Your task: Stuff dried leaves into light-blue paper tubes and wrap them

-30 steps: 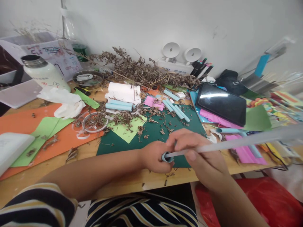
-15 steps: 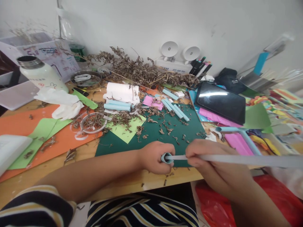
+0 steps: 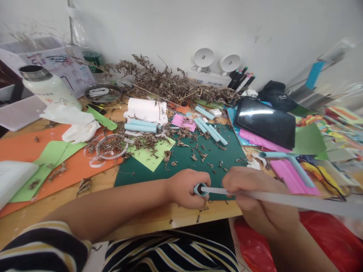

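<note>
My left hand [image 3: 185, 187] is closed in a fist round a light blue paper roll [image 3: 199, 189], whose open end faces right. My right hand [image 3: 255, 198] is closed on a long pale strip [image 3: 297, 202] that runs from the roll's mouth out to the right edge. Both hands hover over the near edge of a dark green cutting mat [image 3: 184, 156] on the wooden table [image 3: 159, 217].
Dried leaves and twigs [image 3: 170, 85] litter the mat and back of the table. Several light blue paper rolls [image 3: 210, 130], a white roll [image 3: 146, 110], a tape ring [image 3: 112, 146], orange sheet [image 3: 34, 145], green paper, a tablet [image 3: 265, 122], a bottle [image 3: 47, 88] and pink sheets surround the mat.
My right hand slid right along the strip, away from the roll, and the strip's far end dropped lower. The left hand stayed in place.
</note>
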A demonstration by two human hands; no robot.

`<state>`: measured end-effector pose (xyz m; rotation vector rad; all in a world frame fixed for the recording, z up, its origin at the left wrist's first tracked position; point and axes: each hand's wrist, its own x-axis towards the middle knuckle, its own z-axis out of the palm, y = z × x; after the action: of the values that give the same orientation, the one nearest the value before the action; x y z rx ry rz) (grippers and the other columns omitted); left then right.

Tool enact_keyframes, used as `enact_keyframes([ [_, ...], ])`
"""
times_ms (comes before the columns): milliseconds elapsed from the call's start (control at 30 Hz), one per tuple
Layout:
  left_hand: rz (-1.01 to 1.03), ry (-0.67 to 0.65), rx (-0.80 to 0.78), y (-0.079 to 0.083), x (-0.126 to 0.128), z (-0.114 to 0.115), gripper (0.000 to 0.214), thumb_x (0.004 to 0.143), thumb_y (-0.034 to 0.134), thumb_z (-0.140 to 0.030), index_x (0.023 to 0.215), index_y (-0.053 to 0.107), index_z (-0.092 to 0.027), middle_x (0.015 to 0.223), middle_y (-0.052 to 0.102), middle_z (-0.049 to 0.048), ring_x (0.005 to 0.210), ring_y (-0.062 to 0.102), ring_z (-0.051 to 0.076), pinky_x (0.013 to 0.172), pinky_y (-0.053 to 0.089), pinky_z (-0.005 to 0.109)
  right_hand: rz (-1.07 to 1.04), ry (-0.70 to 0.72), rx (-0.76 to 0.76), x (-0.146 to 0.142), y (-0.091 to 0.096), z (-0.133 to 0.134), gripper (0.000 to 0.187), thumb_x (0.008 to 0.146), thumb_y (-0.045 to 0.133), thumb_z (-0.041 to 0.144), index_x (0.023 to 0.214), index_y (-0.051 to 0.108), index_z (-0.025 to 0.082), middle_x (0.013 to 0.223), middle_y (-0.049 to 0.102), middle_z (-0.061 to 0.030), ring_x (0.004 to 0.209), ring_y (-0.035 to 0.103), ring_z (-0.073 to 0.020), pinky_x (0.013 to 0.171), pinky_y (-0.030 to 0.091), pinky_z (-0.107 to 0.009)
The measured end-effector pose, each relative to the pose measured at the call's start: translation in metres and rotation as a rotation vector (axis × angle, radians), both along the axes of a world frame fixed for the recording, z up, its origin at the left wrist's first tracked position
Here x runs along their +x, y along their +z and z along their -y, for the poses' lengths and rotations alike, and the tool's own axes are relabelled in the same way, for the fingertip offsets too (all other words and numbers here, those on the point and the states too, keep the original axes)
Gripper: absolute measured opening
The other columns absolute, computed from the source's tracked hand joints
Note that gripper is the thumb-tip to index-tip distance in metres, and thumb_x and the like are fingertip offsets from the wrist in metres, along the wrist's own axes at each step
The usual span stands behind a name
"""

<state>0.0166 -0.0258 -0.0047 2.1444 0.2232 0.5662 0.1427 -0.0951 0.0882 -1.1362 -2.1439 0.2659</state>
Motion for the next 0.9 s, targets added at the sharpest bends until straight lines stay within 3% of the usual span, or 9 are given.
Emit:
enact_keyframes([
  [233, -0.011, -0.008, 0.027, -0.0015, 0.0005, -0.0006, 0.013, 0.057, 0.049, -0.019, 0.065, 0.038, -0.018, 0.053, 0.045, -0.0045, 0.051, 0.044, 0.008, 0.051, 0.039, 0.017, 0.110, -0.010, -0.074, -0.0052, -0.0032, -0.0036, 0.037, 0.086, 0.027, 0.039, 0.063, 0.047, 0.018, 0.053, 0.046, 0.0008, 0.049, 0.041, -0.0091, 0.047, 0.031, -0.021],
  [367, -0.027, -0.007, 0.023, -0.0008, 0.0006, -0.0004, 0.012, 0.057, 0.049, -0.020, 0.064, 0.040, -0.018, 0.054, 0.046, -0.0043, 0.053, 0.046, 0.008, 0.052, 0.040, 0.017, 0.110, -0.029, -0.023, -0.0060, -0.0048, -0.0040, 0.033, 0.086, 0.031, 0.035, 0.067, 0.050, 0.017, 0.055, 0.051, -0.0005, 0.051, 0.045, -0.0097, 0.049, 0.034, -0.021],
  [467, 0.027, -0.044, 0.008, -0.0026, 0.0005, -0.0013, 0.012, 0.056, 0.049, -0.021, 0.064, 0.041, -0.017, 0.057, 0.049, -0.0032, 0.056, 0.048, 0.009, 0.054, 0.041, 0.018, 0.155, -0.004, -0.062, -0.0072, -0.0078, -0.0039, 0.028, 0.084, 0.037, 0.032, 0.067, 0.054, 0.017, 0.057, 0.054, -0.0008, 0.054, 0.048, -0.0098, 0.050, 0.036, -0.020],
  [700, -0.012, -0.037, -0.031, -0.0008, -0.0010, -0.0014, 0.018, 0.057, 0.047, -0.020, 0.074, 0.049, -0.015, 0.067, 0.056, 0.0006, 0.062, 0.052, 0.011, 0.061, 0.044, 0.021, 0.013, 0.022, -0.180, -0.0016, -0.0075, -0.0078, 0.007, 0.078, 0.050, 0.018, 0.073, 0.055, 0.019, 0.062, 0.055, 0.0022, 0.059, 0.051, -0.0081, 0.054, 0.039, -0.018],
  [900, -0.021, 0.003, -0.046, 0.0000, -0.0004, 0.0005, 0.010, 0.058, 0.045, -0.021, 0.066, 0.045, -0.015, 0.058, 0.052, -0.0010, 0.053, 0.047, 0.008, 0.054, 0.042, 0.019, -0.003, -0.202, -0.259, 0.0009, -0.0073, -0.0054, 0.008, 0.076, 0.050, 0.015, 0.075, 0.044, 0.020, 0.064, 0.051, 0.0033, 0.054, 0.049, -0.0071, 0.047, 0.040, -0.017],
])
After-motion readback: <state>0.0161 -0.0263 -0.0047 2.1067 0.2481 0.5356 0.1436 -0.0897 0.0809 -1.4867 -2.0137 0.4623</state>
